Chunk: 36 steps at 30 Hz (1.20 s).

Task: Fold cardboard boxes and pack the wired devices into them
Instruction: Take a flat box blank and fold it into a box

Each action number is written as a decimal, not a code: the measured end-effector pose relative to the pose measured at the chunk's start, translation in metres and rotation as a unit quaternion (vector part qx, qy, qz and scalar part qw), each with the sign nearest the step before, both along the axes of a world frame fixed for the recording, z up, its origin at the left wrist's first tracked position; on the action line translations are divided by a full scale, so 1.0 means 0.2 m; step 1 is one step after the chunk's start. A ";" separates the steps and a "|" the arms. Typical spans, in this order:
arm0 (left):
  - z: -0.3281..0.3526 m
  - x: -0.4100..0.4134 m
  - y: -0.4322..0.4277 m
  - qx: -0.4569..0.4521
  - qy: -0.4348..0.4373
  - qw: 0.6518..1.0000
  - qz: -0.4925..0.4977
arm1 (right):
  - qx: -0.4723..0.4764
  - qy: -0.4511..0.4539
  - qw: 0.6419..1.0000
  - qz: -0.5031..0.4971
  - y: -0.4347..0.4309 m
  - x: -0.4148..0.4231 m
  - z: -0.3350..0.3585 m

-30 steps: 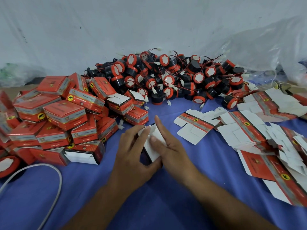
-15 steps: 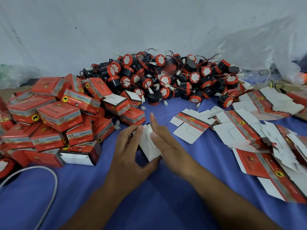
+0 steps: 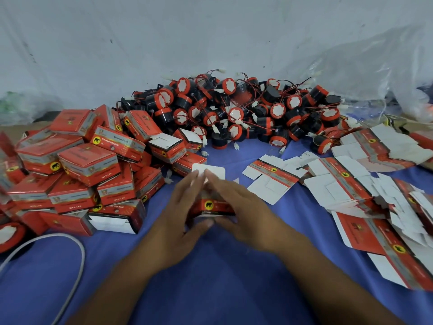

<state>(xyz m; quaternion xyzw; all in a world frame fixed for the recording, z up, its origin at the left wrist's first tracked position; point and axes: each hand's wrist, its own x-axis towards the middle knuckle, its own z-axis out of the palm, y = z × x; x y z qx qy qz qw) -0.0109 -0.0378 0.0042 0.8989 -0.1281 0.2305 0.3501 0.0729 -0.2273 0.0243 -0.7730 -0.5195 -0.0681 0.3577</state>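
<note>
A small red cardboard box [image 3: 213, 205] stands on the blue cloth in the middle, its printed side towards me and its white flap [image 3: 212, 171] sticking up behind. My left hand [image 3: 179, 216] holds its left side and my right hand [image 3: 241, 207] its right side. The fingers of both reach over the top and meet at the tips, and the thumbs meet under the near edge. A heap of black-and-red round wired devices [image 3: 234, 113] lies behind the box. Whether a device is inside the box is hidden.
Closed red boxes [image 3: 89, 165] are piled at the left, with one open box [image 3: 117, 216] lying on its side. Flat unfolded box blanks [image 3: 339, 184] are spread at the right. A white cable [image 3: 77, 252] curves at the lower left. Plastic sheeting [image 3: 363, 73] hangs behind.
The white, partly folded piece between my hands has been turned and squared up, so its red printed side now faces me. Both hands have closed in round it.
</note>
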 end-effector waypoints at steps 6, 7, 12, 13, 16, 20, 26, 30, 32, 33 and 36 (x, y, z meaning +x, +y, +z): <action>-0.01 0.03 0.07 0.150 -0.021 0.983 0.101 | -0.133 -0.122 0.983 -0.030 0.02 0.02 0.01; -0.01 0.04 0.08 0.181 -0.056 0.974 0.127 | -0.140 -0.161 0.975 -0.056 0.02 0.03 0.01; -0.01 0.04 0.04 0.184 -0.045 0.970 0.151 | -0.223 -0.117 0.948 -0.197 0.05 0.04 0.01; -0.01 0.04 0.01 0.166 -0.030 0.974 0.154 | -0.225 -0.113 0.943 -0.217 0.06 0.03 0.00; 0.00 0.01 -0.04 0.074 0.001 0.985 0.153 | -0.199 -0.064 0.941 -0.266 0.07 0.02 -0.01; 0.02 0.00 -0.04 -0.170 0.084 0.974 0.121 | -0.212 -0.069 0.939 -0.260 0.03 0.03 -0.02; -0.01 0.02 0.00 -0.185 0.148 0.966 0.101 | -0.093 0.105 0.969 -0.205 -0.06 0.18 0.07; -0.03 0.03 -0.01 -0.182 0.133 0.965 0.136 | -0.058 0.035 0.924 -0.376 -0.17 0.65 0.08; -0.03 0.03 -0.01 -0.170 0.135 0.966 0.142 | -0.103 0.009 0.877 -0.470 -0.27 0.88 0.08; -0.03 0.03 -0.01 -0.170 0.134 0.966 0.142 | -0.132 0.030 0.852 -0.506 -0.31 0.97 0.07; -0.03 0.03 -0.01 -0.173 0.128 0.967 0.135 | -0.229 0.089 0.794 -0.556 -0.42 1.13 0.04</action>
